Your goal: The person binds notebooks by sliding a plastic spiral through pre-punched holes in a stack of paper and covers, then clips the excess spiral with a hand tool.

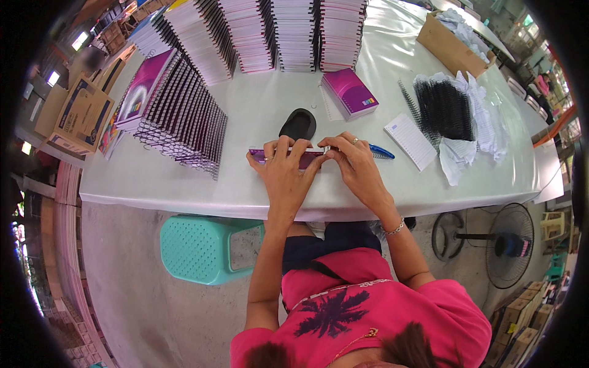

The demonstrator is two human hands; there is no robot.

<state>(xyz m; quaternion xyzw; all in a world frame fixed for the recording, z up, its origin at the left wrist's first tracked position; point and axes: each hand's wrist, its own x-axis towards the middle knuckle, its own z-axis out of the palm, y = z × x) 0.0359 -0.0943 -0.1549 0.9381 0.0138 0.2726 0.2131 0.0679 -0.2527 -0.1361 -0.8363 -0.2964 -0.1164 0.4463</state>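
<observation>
My left hand (pixel 286 173) and my right hand (pixel 354 163) both grip a thin purple notebook (pixel 307 158) held edge-up on the white table (pixel 245 104). The fingers of both hands close over its top edge, where the spine is. A blue-handled tool (pixel 381 151) lies just beyond my right hand. A black oval object (pixel 299 124) sits right behind the notebook. A purple notebook stack (pixel 351 92) lies further back.
Rows of spiral-bound notebooks (pixel 184 116) fan out at the left and stacks (pixel 276 34) line the far edge. Black wire coils (pixel 445 107), a white pad (pixel 411 140) and crumpled plastic lie at the right. A cardboard box (pixel 448 46), a teal stool (pixel 202 248) and a floor fan (pixel 506 245) stand around.
</observation>
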